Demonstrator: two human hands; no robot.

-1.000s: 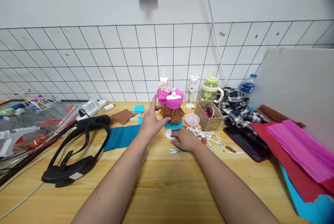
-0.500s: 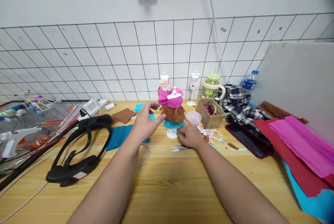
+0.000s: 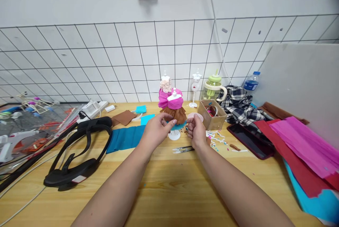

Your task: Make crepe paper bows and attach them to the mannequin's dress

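A small white dress form stands in front of me, wearing a pink top, a brown ruffled skirt and a blue frill below. At the left side of the skirt is my left hand, its thumb and fingers apart with nothing between them. My right hand is just right of the frill, its fingers curled together; whatever they hold is too small to make out. Small snips lie below the form's white base.
Behind stand a peach and pink dress form and a bare one. To the right are a cardboard box, a green-lidded cup and a phone. A black headset and teal paper lie left.
My right hand has risen from beside the base to the frill's height, its fingers curled. My left hand has moved lower and to the right, nearer the skirt's front.
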